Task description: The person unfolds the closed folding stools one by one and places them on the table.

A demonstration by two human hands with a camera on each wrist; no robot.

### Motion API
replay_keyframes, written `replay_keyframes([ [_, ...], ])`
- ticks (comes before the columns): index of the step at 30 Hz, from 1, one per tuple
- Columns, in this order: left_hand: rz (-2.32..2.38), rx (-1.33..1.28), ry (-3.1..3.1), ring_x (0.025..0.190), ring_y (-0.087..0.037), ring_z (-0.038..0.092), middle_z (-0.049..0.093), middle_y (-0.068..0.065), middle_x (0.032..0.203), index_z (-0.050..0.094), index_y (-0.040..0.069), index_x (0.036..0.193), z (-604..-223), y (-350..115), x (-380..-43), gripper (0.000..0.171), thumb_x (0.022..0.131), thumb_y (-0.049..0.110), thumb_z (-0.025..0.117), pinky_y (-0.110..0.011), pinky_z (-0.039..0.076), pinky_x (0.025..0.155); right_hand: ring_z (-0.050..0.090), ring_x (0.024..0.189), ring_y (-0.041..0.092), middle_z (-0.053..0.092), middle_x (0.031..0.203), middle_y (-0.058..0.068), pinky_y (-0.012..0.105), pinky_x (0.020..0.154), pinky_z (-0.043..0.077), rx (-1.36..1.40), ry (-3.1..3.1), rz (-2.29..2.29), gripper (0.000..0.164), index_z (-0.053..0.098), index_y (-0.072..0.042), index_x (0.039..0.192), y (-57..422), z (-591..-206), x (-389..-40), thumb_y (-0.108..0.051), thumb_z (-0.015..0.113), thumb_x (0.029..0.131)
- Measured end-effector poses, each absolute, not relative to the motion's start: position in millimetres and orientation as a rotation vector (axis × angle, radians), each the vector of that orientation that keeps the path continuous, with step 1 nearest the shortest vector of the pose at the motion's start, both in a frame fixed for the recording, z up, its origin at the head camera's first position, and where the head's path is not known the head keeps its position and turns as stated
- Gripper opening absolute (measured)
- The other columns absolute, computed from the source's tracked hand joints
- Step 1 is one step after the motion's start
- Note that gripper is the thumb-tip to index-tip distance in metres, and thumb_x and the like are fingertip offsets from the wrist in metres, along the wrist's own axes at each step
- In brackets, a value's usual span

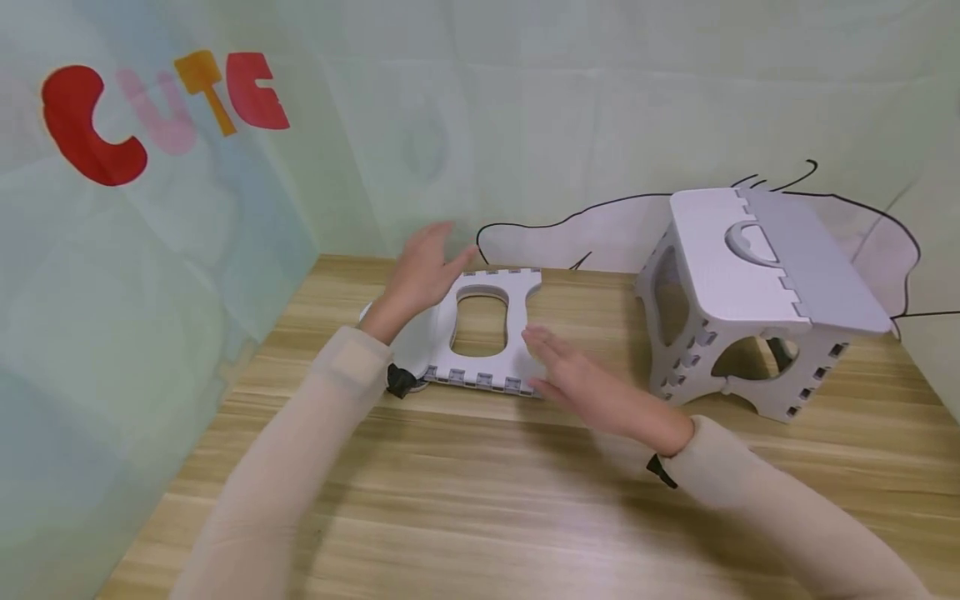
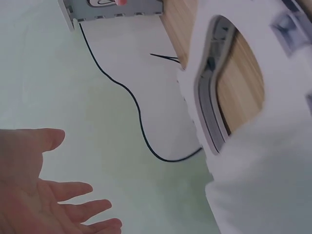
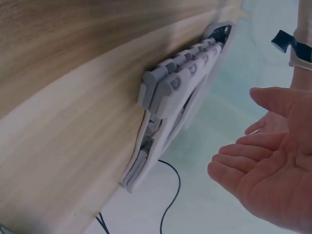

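Observation:
A white and grey folding step stool (image 1: 516,329) lies collapsed and flat on the wooden table, its oval leg opening facing up. My left hand (image 1: 423,268) hovers over its left, far side, fingers extended and thumb apart. To its right, my right hand (image 1: 581,379) is held with straight fingers near the stool's edge. The left wrist view shows the left palm (image 2: 48,200) holding nothing, with the stool (image 2: 268,180) off to the side. In the right wrist view, the right palm (image 3: 273,161) is likewise bare, and the folded stool (image 3: 178,92) shows its stacked, hinged layers.
A second folding stool (image 1: 712,267) stands unfolded at the right, with a handle slot in its top and one grey top panel. The wooden table (image 1: 450,500) meets a pale printed curtain (image 1: 525,125) at the back and left.

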State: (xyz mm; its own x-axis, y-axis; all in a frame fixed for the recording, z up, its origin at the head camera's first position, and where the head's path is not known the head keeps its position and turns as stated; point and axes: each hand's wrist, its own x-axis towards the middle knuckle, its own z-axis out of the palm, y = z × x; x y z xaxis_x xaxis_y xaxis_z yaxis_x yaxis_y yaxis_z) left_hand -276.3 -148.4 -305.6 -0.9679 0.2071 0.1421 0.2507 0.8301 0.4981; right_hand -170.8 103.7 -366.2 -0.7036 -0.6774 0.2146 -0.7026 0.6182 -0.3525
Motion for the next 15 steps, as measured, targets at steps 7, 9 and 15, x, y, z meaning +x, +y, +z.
replay_keyframes([
  [7,-0.809,-0.291,-2.936,0.146,-0.036,0.024,0.032,-0.020,0.157,0.032,-0.001,0.153,-319.1,-174.0,-274.6,0.069,0.105,0.046,0.045,-0.048,0.020,0.119,0.031,0.143,0.037,0.030,0.155,0.027,0.046,0.112,0.031,1.190,-2.826,0.647,0.066,0.033,0.011,0.148,94.3,-377.0,-176.4,-0.014,0.066,0.097],
  [9,-0.791,-0.270,-2.942,0.146,-0.036,0.024,0.032,-0.020,0.157,0.032,0.000,0.154,-323.0,-181.2,-274.6,0.068,0.105,0.046,0.045,-0.048,0.021,0.118,0.031,0.143,0.037,0.029,0.156,0.026,0.045,0.112,0.030,1.186,-2.840,0.648,0.067,0.033,0.010,0.149,92.0,-378.5,-177.4,-0.015,0.066,0.097],
  [15,-0.782,-0.202,-2.936,0.142,-0.038,0.032,0.034,-0.019,0.156,0.033,0.005,0.155,-337.6,-204.3,-275.3,0.061,0.106,0.040,0.046,-0.053,0.028,0.114,0.028,0.145,0.037,0.028,0.156,0.027,0.045,0.114,0.027,1.201,-2.869,0.654,0.067,0.031,0.011,0.149,87.2,-385.7,-181.9,-0.016,0.065,0.098],
])
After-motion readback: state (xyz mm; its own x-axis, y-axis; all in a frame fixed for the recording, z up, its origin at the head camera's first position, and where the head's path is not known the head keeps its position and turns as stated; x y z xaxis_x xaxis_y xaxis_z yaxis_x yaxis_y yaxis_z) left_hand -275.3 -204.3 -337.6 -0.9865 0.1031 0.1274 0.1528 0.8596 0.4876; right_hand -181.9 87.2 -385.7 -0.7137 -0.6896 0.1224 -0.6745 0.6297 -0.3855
